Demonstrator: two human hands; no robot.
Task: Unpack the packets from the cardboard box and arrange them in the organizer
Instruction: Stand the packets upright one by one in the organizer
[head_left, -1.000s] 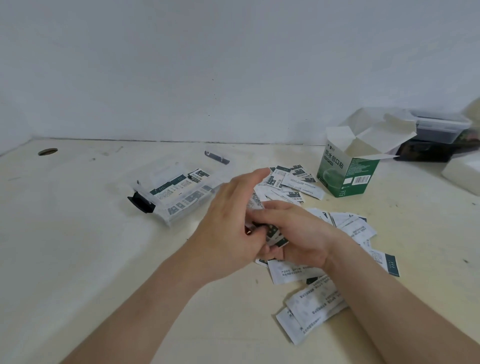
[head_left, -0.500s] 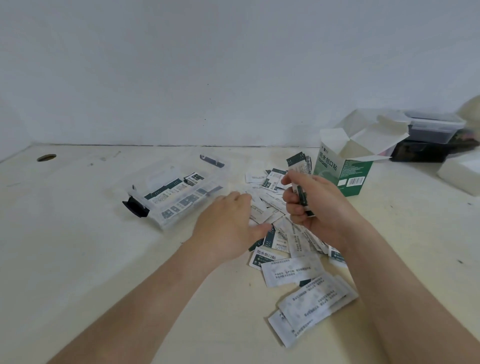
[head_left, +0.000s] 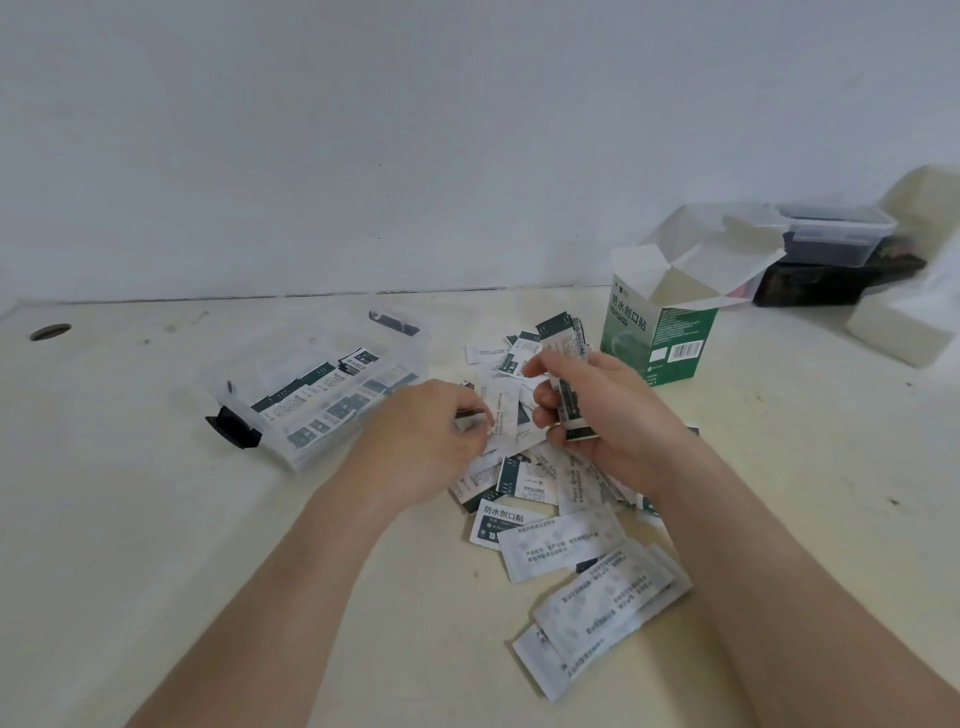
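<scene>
Several white and dark green packets (head_left: 563, 545) lie scattered on the cream table. My right hand (head_left: 608, 415) grips an upright stack of packets (head_left: 569, 374) above the pile. My left hand (head_left: 431, 436) pinches one white packet (head_left: 501, 415) at the pile's left side, just beside the right hand. The clear plastic organizer (head_left: 322, 395) with a black latch stands to the left and holds several packets. The green cardboard box (head_left: 657, 332) stands open behind the pile, to the right.
A clear lidded container (head_left: 831, 234) sits on a dark box (head_left: 826, 280) at the back right, with a white block (head_left: 904, 327) beside it. A round hole (head_left: 50, 331) is in the table at the far left. The wall runs close behind.
My left hand moved right from lying flat on the pile and now pinches a packet. My right hand keeps its stack and has shifted slightly toward the left hand.
</scene>
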